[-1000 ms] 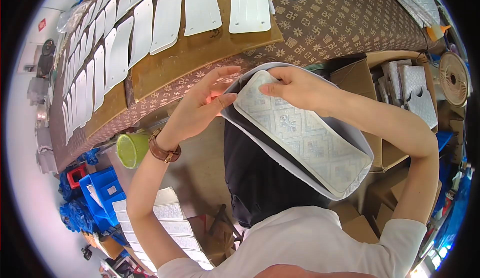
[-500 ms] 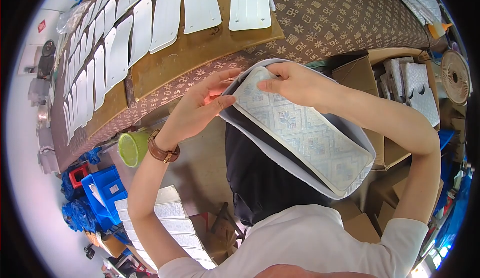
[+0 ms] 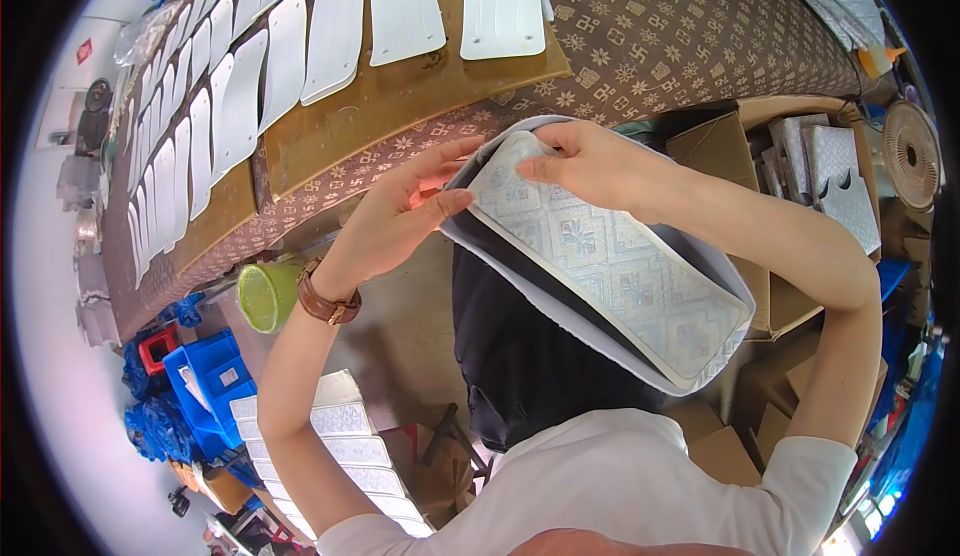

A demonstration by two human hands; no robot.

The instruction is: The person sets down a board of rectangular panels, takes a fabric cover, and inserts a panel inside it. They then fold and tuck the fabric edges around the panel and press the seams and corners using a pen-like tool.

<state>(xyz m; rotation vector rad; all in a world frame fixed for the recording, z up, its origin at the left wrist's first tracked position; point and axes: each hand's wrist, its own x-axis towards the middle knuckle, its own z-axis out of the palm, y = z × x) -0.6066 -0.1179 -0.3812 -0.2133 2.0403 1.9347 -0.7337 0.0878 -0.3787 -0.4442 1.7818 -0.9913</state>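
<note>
Pale silver-white brocade shows under the right thumb, which presses flat on a patterned panel [image 3: 600, 256] near its upper end. The right hand [image 3: 600, 171] is closed in a pinch, its index finger bent over the far side of the grey band [image 3: 728, 274] that loops around the panel. The left hand [image 3: 395, 221] is partly open: its thumb touches the near rim by the panel's corner, while its fingers spread behind the band's end (how firmly they hold, I cannot tell).

Very little has just changed. Panel and band have shifted slightly up and away from the body together, and both hands keep their places, so the piece seems steadied rather than turned. The panel lies slantwise inside the loop, with a dark gap along its near long side; to my eye, it isn't flush there.

Farther out, a brown watch [image 3: 325, 296] circles the left wrist, and black cloth [image 3: 500, 336] covers the lap beneath. Ahead, white strips [image 3: 335, 31] lie in rows on a tan board [image 3: 400, 106]. A green bin [image 3: 265, 299] and a blue crate [image 3: 205, 386] stand to the left; an open carton [image 3: 720, 146] holds more silvery pieces [image 3: 845, 196] on the right.
</note>
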